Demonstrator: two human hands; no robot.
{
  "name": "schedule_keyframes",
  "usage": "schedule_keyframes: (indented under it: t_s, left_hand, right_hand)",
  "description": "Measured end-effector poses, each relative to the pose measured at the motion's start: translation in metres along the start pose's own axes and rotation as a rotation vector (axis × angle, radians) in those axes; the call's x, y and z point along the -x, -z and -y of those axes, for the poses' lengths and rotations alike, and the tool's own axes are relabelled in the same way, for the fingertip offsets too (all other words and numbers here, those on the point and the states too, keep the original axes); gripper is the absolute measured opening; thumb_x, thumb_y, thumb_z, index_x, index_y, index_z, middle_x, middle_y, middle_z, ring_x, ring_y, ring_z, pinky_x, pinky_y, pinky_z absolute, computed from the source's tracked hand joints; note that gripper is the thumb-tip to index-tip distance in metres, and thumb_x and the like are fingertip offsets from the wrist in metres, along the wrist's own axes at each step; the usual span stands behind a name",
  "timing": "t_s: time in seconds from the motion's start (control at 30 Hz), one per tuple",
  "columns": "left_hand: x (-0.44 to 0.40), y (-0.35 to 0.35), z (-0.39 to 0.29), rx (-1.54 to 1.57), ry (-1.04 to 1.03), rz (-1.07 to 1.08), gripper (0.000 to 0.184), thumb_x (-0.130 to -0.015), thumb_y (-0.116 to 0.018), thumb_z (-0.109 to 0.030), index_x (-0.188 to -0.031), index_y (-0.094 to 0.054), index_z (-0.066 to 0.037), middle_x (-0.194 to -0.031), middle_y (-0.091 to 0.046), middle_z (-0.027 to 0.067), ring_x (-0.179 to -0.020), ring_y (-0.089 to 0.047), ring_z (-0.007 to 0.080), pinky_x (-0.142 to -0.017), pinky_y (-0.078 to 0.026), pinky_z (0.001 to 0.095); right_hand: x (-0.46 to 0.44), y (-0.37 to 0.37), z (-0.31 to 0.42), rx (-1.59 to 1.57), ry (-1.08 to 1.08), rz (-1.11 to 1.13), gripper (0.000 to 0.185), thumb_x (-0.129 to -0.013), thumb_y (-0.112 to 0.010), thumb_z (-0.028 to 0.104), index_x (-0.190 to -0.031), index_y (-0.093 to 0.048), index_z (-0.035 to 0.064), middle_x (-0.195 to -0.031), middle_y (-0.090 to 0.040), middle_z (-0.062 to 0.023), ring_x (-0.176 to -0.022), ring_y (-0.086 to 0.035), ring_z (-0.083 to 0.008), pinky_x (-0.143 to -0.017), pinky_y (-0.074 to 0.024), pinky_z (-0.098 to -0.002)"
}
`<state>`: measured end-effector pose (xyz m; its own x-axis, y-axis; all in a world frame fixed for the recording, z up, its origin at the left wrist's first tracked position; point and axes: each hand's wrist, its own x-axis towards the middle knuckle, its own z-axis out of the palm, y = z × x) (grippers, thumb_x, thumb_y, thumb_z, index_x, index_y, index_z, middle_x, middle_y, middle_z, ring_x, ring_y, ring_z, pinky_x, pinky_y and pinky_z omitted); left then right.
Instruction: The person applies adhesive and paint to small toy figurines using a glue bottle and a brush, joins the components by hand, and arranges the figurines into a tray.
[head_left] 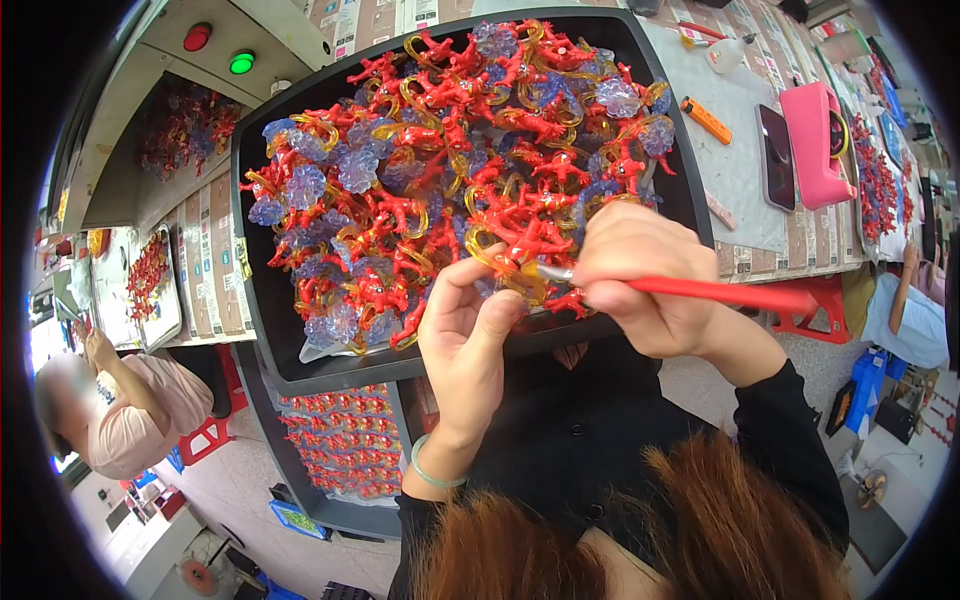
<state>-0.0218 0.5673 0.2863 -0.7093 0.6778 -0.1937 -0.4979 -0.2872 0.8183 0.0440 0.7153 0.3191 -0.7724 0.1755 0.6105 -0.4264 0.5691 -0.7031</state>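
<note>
My left hand point(465, 345) pinches a small red figurine point(525, 235) with a curling yellow translucent part, over the near edge of a black tray. In my right hand point(645, 280) is a paintbrush point(720, 291) with a red handle. Its tip points left and meets or nearly meets the figurine's yellow part; the exact contact is hard to make out. Beneath both hands the black tray point(690, 175) is heaped with similar red figurines with yellow curls and clear bluish, cloud-like bases point(357, 168).
A lower tray point(345, 440) holds rows of red figurines. At right lie an orange utility knife point(706, 120), a phone point(775, 157) and a pink tape dispenser point(815, 145). A metal cabinet with red and green buttons point(242, 63) stands at left. Other people point(140, 415) sit at both sides.
</note>
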Motion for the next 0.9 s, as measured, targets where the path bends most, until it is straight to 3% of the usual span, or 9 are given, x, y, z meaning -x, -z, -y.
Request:
schedule_keyframes:
  t_s: [0.17,0.3,0.43,0.47,0.5,0.57,0.73,0.83,0.9]
  left_hand:
    - [-0.001,0.0,0.001,-0.01,-0.012,-0.033,0.026,-0.079,-0.051,-0.001,-0.104,-0.045,0.003,-0.101,-0.052,0.0101,-0.088,-0.052,0.0142,-0.08,-0.041,0.0258]
    - [-0.004,0.003,-0.008,0.234,0.051,0.052,0.029,-0.081,-0.05,-0.006,-0.107,-0.041,0.002,-0.102,-0.051,0.0123,-0.1,-0.049,0.0212,-0.083,-0.041,0.0305]
    - [0.001,-0.009,-0.014,0.382,0.111,0.026,0.032,-0.081,-0.05,-0.006,-0.11,-0.038,-0.005,-0.108,-0.047,0.0089,-0.104,-0.046,0.0205,-0.084,-0.04,0.0319]
    - [0.002,-0.015,-0.015,0.398,0.136,-0.016,0.03,-0.081,-0.05,-0.004,-0.108,-0.038,-0.008,-0.109,-0.046,0.0073,-0.101,-0.046,0.0188,-0.086,-0.037,0.0329]
    - [0.003,-0.016,-0.011,0.419,0.124,-0.004,0.029,-0.081,-0.049,-0.006,-0.109,-0.039,-0.008,-0.109,-0.047,0.0075,-0.1,-0.047,0.0184,-0.087,-0.037,0.0334]
    - [0.006,-0.014,-0.001,0.46,0.105,0.016,0.028,-0.083,-0.048,-0.009,-0.11,-0.041,-0.007,-0.108,-0.048,0.0079,-0.098,-0.048,0.0177,-0.089,-0.037,0.0343]
    - [0.006,-0.013,-0.003,0.316,0.084,0.011,0.03,-0.083,-0.048,-0.013,-0.111,-0.039,-0.006,-0.105,-0.048,0.0067,-0.099,-0.045,0.0152,-0.086,-0.035,0.0307]
    - [0.003,-0.008,-0.011,0.186,-0.057,0.022,0.034,-0.083,-0.049,-0.015,-0.112,-0.038,-0.001,-0.103,-0.049,0.0085,-0.097,-0.046,0.0145,-0.085,-0.036,0.0286]
    - [0.002,0.0,-0.021,0.012,0.008,0.075,0.028,-0.079,-0.053,-0.005,-0.104,-0.044,0.001,-0.095,-0.05,0.0065,-0.089,-0.049,0.0118,-0.078,-0.039,0.024]
  right_hand:
    - [-0.006,-0.003,0.0,0.017,0.085,0.027,0.012,-0.073,-0.061,0.009,-0.072,-0.053,0.0,-0.062,-0.052,-0.0071,-0.05,-0.047,-0.0209,-0.047,-0.0377,-0.03]
    - [0.001,0.019,0.005,-0.027,-0.024,-0.077,0.011,-0.079,-0.053,0.01,-0.081,-0.053,-0.001,-0.072,-0.056,-0.0096,-0.06,-0.053,-0.0178,-0.053,-0.0423,-0.0278]
    - [0.013,-0.005,0.015,-0.227,-0.341,-0.258,0.015,-0.082,-0.049,0.01,-0.092,-0.048,-0.0009,-0.089,-0.056,-0.0121,-0.077,-0.056,-0.0175,-0.069,-0.0448,-0.026]
    - [0.015,-0.02,0.018,-0.265,-0.445,-0.316,0.014,-0.079,-0.053,0.007,-0.09,-0.048,-0.0003,-0.088,-0.054,-0.0105,-0.082,-0.054,-0.0162,-0.072,-0.0436,-0.026]
    - [0.015,-0.028,0.018,-0.34,-0.463,-0.28,0.022,-0.073,-0.06,0.004,-0.091,-0.048,0.0001,-0.088,-0.053,-0.0097,-0.081,-0.054,-0.0162,-0.071,-0.0431,-0.0269]
    - [0.015,-0.026,0.014,-0.115,-0.42,-0.128,0.026,-0.067,-0.064,0.002,-0.089,-0.049,0.0012,-0.087,-0.053,-0.0103,-0.077,-0.053,-0.017,-0.069,-0.0424,-0.0274]
    - [0.013,-0.017,0.015,-0.286,-0.636,-0.181,0.01,-0.069,-0.06,0.0,-0.079,-0.057,0.0014,-0.074,-0.056,-0.006,-0.068,-0.054,-0.0163,-0.062,-0.0418,-0.0255]
    - [0.007,0.0,0.009,-0.147,-0.421,0.055,0.009,-0.07,-0.059,0.0,-0.079,-0.057,0.0017,-0.075,-0.056,-0.0061,-0.068,-0.054,-0.0148,-0.062,-0.0413,-0.0245]
    - [0.007,0.002,0.009,-0.124,-0.379,0.086,0.01,-0.072,-0.059,0.0,-0.081,-0.056,0.0019,-0.077,-0.057,-0.0064,-0.069,-0.054,-0.0145,-0.061,-0.0415,-0.0246]
